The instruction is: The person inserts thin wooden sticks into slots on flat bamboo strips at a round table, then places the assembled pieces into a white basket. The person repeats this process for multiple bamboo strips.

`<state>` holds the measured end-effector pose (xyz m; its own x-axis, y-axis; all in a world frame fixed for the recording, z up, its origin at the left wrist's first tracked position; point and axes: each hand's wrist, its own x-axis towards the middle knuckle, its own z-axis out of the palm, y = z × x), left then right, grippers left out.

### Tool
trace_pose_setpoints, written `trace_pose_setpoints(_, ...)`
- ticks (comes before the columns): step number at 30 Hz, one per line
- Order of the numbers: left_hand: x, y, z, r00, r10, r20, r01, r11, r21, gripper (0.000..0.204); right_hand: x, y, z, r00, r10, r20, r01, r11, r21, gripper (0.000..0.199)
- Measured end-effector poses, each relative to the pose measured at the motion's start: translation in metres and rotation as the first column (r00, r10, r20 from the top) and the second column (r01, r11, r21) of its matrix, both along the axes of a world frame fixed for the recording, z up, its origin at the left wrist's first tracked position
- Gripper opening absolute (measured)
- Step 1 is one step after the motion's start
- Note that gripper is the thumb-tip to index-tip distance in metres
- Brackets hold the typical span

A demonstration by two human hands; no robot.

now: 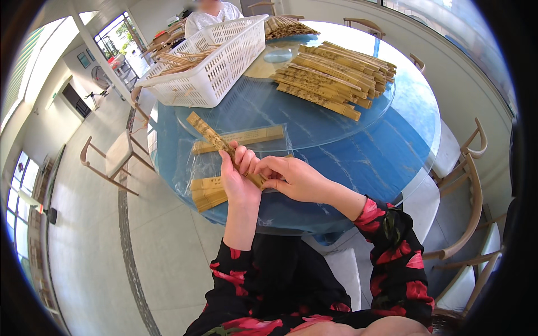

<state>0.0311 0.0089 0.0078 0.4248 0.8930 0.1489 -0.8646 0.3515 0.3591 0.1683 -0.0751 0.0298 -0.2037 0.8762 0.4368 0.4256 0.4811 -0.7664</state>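
- Head view: left hand (238,182) closed around a bamboo strip bundle (216,140), fingers wrapped over its lower part; bundle tilts up and to the left, over the near edge of the round blue worktop (381,151).
- Right hand (291,178) pinching the bundle's lower end, touching the left hand.
- Clear plastic bag (202,165) lies flat on the worktop just behind the hands, one bamboo bundle (238,139) inside it; another short stack (206,193) lies at the worktop edge, beside the left hand.
- Glass turntable (263,106) carries a big pile of bamboo strips (330,78) at right and a white plastic basket (216,64) holding more strips at left.
- Another person's white top (210,17) at far side.
- Wooden chairs (465,185) around the worktop.
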Motion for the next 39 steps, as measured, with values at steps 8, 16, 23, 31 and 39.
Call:
trace_pose_setpoints(8,0.0,0.005,-0.006,0.987,-0.093,0.132,0.1,0.994,-0.048,0.026,-0.006,-0.001,-0.006,0.976,-0.171,0.131,0.137,0.962,0.237,0.028)
trace_pose_setpoints(16,0.01,-0.02,0.004,0.945,0.131,-0.299,-0.06,0.97,0.236,0.035,0.009,0.008,-0.011,0.986,-0.042,-0.161,0.018,0.989,-0.15,0.032)
trace_pose_setpoints(23,0.02,-0.032,-0.008,0.709,0.437,-0.553,-0.063,0.821,0.568,0.035,0.044,0.014,0.009,0.84,-0.542,-0.002,0.541,0.839,0.059,0.035)
trace_pose_setpoints(31,0.036,-0.045,0.003,0.47,0.819,-0.33,0.124,0.309,0.943,0.017,0.197,0.026,0.033,-0.193,-0.943,0.272,0.582,0.113,0.805,0.051)
trace_pose_setpoints(39,0.028,-0.053,0.003,0.54,0.739,-0.403,0.215,0.341,0.915,0.01,0.067,0.043,0.016,0.569,-0.77,0.289,0.495,0.601,0.628,0.034)
